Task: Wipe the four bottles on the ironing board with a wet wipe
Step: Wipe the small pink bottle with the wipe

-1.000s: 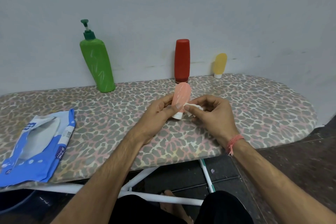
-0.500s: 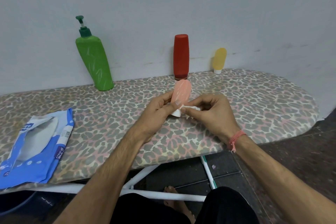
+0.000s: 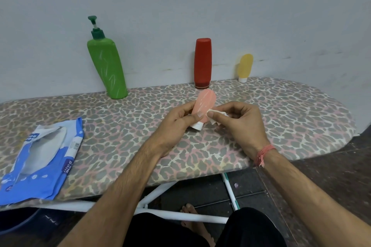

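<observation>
Two hands worked together: your left hand (image 3: 176, 124) gripped the pink bottle (image 3: 203, 104) steady while your right hand (image 3: 239, 124) pinched the wet wipe (image 3: 215, 113) against it. Three bottles waited upright from 11 to 1 o'clock, clear of your hands.

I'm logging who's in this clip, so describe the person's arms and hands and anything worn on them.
Both forearms are bare, with no sleeves in view. The left hand shows no rings, watch or gloves. The right hand is also bare, with a frayed orange-red thread band tied round its wrist.
</observation>
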